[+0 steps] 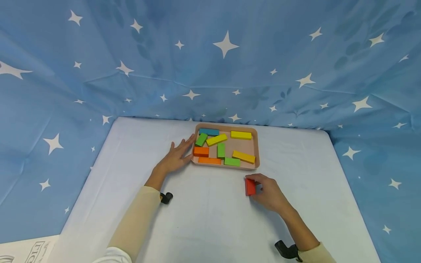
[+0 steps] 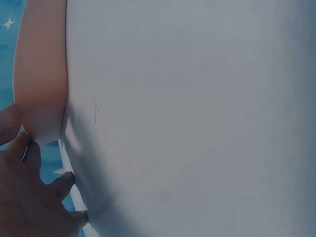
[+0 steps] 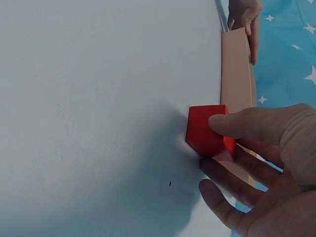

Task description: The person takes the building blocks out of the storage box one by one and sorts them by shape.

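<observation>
A shallow pinkish tray (image 1: 245, 144) stands near the far edge of the table, with several coloured blocks inside. Fingers spread, my left hand (image 1: 177, 156) rests at the tray's left end; in the left wrist view its fingertips are right at the tray wall (image 2: 42, 74). My right hand (image 1: 268, 193) pinches a red block (image 1: 250, 187) between thumb and fingers, in front of the tray's right corner. In the right wrist view the thumb presses one face of the red block (image 3: 201, 129), its other fingers loosely bent below.
In the tray lie a blue block (image 1: 209, 132), yellow blocks (image 1: 241, 135), green blocks (image 1: 221, 150) and orange blocks (image 1: 201, 152). White cloth (image 1: 204, 219) covers the table. A blue curtain (image 1: 204, 65) with white stars hangs behind, and printed paper (image 1: 26, 252) shows at lower left.
</observation>
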